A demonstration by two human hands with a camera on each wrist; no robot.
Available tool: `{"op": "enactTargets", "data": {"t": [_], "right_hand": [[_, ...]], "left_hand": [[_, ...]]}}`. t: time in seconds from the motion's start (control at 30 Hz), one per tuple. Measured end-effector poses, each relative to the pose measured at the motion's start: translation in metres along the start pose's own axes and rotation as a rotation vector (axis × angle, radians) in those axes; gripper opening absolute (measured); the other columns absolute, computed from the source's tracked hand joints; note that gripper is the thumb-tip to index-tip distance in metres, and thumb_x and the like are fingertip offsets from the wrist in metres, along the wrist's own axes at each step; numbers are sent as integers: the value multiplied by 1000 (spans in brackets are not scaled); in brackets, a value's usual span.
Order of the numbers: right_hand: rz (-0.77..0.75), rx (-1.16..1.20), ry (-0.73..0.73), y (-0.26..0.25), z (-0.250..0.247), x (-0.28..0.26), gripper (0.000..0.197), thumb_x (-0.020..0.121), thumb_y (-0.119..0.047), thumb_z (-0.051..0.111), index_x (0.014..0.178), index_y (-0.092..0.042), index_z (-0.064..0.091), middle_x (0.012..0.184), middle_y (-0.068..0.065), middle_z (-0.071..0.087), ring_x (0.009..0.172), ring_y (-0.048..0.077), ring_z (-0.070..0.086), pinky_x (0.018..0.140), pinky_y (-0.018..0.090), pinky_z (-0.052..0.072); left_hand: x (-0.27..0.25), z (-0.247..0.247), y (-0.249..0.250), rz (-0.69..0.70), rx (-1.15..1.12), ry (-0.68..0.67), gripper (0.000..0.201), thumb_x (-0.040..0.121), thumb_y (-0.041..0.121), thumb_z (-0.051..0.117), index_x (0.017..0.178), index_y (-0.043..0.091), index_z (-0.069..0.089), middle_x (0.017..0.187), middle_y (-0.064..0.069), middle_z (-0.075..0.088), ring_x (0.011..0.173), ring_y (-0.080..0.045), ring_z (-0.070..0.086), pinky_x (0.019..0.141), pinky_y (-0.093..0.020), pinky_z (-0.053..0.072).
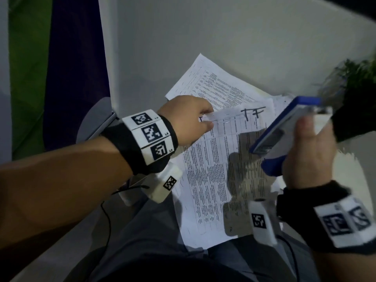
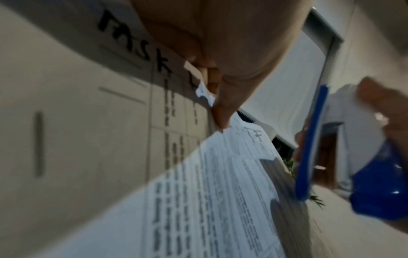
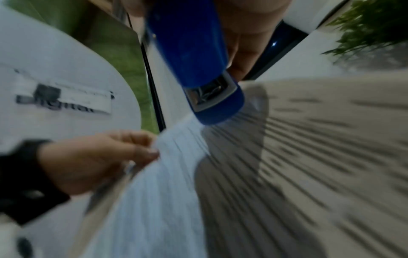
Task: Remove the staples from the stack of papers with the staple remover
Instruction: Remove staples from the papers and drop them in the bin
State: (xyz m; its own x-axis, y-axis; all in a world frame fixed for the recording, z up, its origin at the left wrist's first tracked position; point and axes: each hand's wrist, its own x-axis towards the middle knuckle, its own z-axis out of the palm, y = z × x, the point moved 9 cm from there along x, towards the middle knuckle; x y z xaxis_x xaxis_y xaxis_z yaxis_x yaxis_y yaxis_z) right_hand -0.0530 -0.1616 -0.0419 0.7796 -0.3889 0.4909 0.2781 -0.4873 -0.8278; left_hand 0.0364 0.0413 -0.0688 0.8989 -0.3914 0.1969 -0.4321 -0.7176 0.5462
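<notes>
A stack of printed papers [image 1: 207, 180] lies on the white table's near edge and hangs over my lap. My left hand [image 1: 208, 119] pinches its top left corner between thumb and fingers; the left wrist view shows the pinched corner [image 2: 205, 94] lifted. My right hand [image 1: 301, 137] grips a blue staple remover [image 1: 284, 123], shaped like a stapler, a little above the right side of the papers. Its metal-tipped end [image 3: 212, 94] points down toward the sheet [image 3: 154, 192] without touching it. I see no staple clearly; the wrist views are blurred.
More loose sheets [image 1: 205, 78] lie under and behind the stack. A dark green plant [image 1: 358, 78] stands at the right. The white table [image 1: 223, 41] stretches away beyond the papers. A green and purple wall [image 1: 40, 78] is at the left, my legs [image 1: 142, 241] below.
</notes>
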Motion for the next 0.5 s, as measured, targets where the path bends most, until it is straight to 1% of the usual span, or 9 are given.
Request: {"op": "enactTargets", "data": {"t": [0.07,0.1,0.13,0.2,0.27,0.33,0.37,0.43,0.5], "right_hand": [[13,12,37,14,-5,-6,62,87,-52,37,122,-4,53,85,-35,59,81,-25,50,76,4,38],[8,2,80,24,-11,-8,71,86,-53,36,128,1,51,91,-31,58,84,-26,50,79,2,38],[8,-8,130,29,-16,-13,73,85,-56,36,130,0,50,100,-26,56,86,-24,51,83,4,39],[87,42,210,40,-22,-16,54,88,-55,37,119,-13,50,101,-18,55,84,-23,52,83,3,38],[138,95,260,45,-25,-17,35,91,-45,35,114,-20,45,100,-17,54,85,-25,52,78,-2,34],[157,113,295,50,-30,-17,42,91,-45,32,117,-17,49,110,-6,58,100,-7,57,83,1,37],[162,132,309,51,-32,-17,46,92,-48,32,118,-14,51,115,-2,59,105,1,57,87,5,39],[188,180,313,59,-34,-17,39,92,-46,32,113,-19,51,110,-8,60,99,-8,59,88,8,42],[202,175,317,63,-35,-18,35,92,-45,32,111,-21,50,105,-15,57,92,-18,57,86,6,41]], "left_hand": [[-9,-3,13,70,16,66,18,87,34,61,101,26,68,93,9,64,84,-10,54,73,-24,41],[-17,-4,25,158,40,108,14,87,30,61,96,25,71,88,7,66,81,-13,58,69,-26,45],[-25,-8,41,276,76,154,14,86,24,60,91,23,72,81,5,67,75,-17,62,62,-27,47],[-42,-1,70,489,127,151,22,83,16,52,88,20,73,74,2,65,64,-19,61,52,-27,49],[-50,26,85,455,230,-75,23,88,23,45,95,23,67,74,5,59,63,-15,55,55,-30,50],[-60,48,86,343,207,-163,21,91,38,44,90,26,62,65,6,46,57,-7,38,50,-19,38],[-67,53,88,309,154,-202,18,87,38,49,83,25,62,61,7,40,56,-11,31,45,-16,30],[-78,58,97,407,195,-142,16,75,32,52,70,23,63,66,9,37,60,-13,29,39,-22,29],[-86,74,98,574,221,-147,35,76,28,34,75,15,66,80,3,53,61,-17,48,42,-25,38]]}}
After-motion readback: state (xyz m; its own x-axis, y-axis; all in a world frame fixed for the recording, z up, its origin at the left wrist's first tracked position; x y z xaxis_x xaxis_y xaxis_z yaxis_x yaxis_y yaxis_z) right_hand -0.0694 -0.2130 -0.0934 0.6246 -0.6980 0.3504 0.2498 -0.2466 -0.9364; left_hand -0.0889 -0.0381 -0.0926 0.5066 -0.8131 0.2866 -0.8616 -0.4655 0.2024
